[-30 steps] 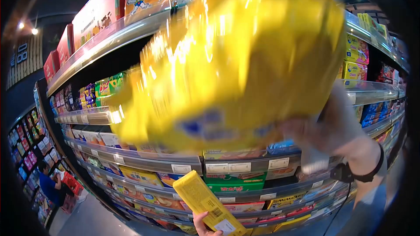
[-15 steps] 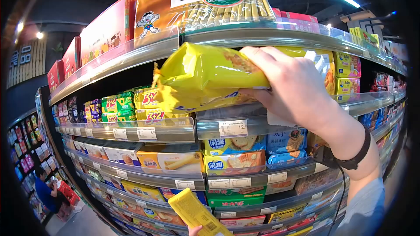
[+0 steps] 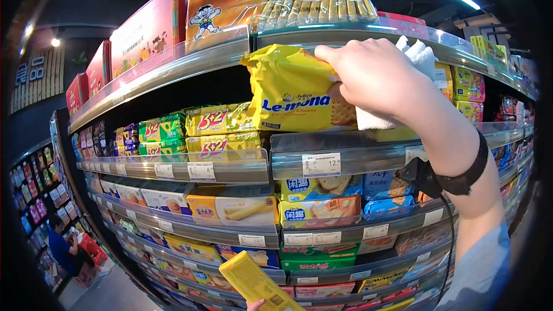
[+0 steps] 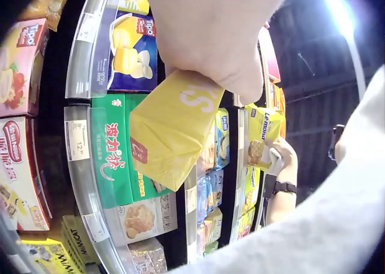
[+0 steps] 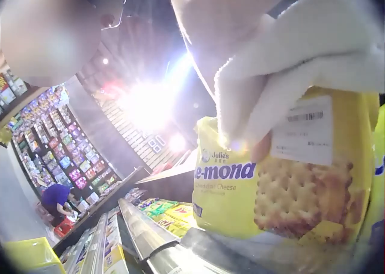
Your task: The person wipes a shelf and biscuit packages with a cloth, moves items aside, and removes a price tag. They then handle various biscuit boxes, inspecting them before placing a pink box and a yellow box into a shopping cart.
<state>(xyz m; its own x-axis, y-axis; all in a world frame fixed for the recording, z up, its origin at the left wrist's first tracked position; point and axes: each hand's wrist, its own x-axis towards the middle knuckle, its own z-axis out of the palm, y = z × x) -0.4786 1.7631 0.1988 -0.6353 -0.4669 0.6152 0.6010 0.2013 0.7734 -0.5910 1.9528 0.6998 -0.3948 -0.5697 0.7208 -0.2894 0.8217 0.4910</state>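
Right hand (image 3: 374, 78) grips the Le-mona cracker pack (image 3: 291, 89) plus a white cloth (image 3: 417, 55); pack sticks out at 9 o'clock. Left hand (image 4: 210, 30) holds a yellow box (image 4: 171, 129), poking out toward 7 o'clock.

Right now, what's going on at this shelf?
A person stands at a supermarket snack shelf. The right hand, with a white cloth tucked in it, grips a yellow Le-mona cracker bag standing upright on the upper shelf. The left hand holds a long yellow box lower down, in front of the bottom shelves.
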